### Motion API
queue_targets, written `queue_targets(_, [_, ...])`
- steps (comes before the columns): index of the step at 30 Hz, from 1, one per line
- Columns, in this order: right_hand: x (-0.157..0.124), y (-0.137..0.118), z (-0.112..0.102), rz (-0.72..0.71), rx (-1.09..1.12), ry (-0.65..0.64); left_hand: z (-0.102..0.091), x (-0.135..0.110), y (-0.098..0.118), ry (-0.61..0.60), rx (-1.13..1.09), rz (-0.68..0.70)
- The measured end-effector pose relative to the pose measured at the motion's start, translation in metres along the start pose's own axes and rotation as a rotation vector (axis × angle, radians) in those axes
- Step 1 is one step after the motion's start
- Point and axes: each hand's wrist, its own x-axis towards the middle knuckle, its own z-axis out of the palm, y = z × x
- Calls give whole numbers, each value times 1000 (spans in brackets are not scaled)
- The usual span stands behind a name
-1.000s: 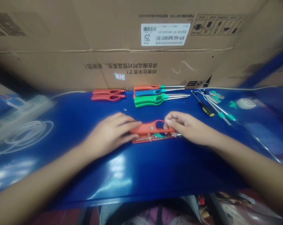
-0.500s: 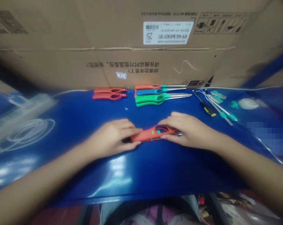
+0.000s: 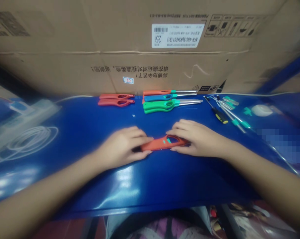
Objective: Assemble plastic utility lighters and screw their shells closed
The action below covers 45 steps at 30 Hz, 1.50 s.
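Note:
Between my two hands is an orange gas lighter [image 3: 156, 144] with a green trigger showing in its loop, held low over the blue table [image 3: 150, 182]. My left hand [image 3: 123, 144] is closed on the lighter's butt end, thumb and fingers on either side. At the other end, my right hand [image 3: 196, 137] pinches the part beside the loop and covers the front of the lighter. Behind them lie a green lighter [image 3: 157, 106], a blue lighter [image 3: 157, 97] and an orange lighter [image 3: 156, 92] with metal tubes. Red handles [image 3: 116, 102] without tubes lie to their left.
A black-and-yellow screwdriver [image 3: 220, 115] and several metal tubes with green ends [image 3: 236, 121] lie at the right, near a white rounded object [image 3: 262, 110]. A coiled white cable [image 3: 37, 139] and a power strip [image 3: 37, 116] are at the left. Cardboard [image 3: 72, 73] stands behind.
The orange lighter has shifted slightly right and turned a little between my hands. My right fingers sit further over its front, and the metal tip seen before is now hidden.

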Motion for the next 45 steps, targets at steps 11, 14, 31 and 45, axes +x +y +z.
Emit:
queue_targets(11, [0,-2,-1,4,32,-3,-1,0,1,10,1,7])
queue_targets(14, [0,-3,-1,6,28,-3,-1,0,2,9,-1,7])
queue_targets(31, [0,-6,1,3,-68,42,8,-1,5,27,116,24])
queue_targets(45, [-1,-3,5,-114,-153,177,11,-3,5,58,-51,-19])
